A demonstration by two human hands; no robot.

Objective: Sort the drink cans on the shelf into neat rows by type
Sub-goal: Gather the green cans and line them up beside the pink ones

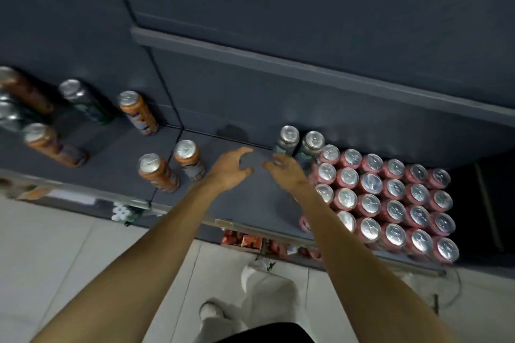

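Red cans (390, 198) stand packed in neat rows at the right of the dark grey shelf (245, 203). Two dark green cans (288, 139) stand side by side at the back, just left of the red block. My right hand (287, 172) hovers right in front of them with fingers loosely curled, holding nothing. My left hand (231, 167) hangs over the bare middle of the shelf, fingers spread and relaxed, empty. Two orange cans (189, 159) stand just left of it. Further left are more orange cans (138, 111) and a dark can (80, 99), scattered.
An upper shelf edge (306, 69) runs above the cans. A metal price rail (250, 227) lines the shelf front, with red packets (242, 241) on the shelf below. My legs and a white shoe (211, 312) stand on the pale tiled floor.
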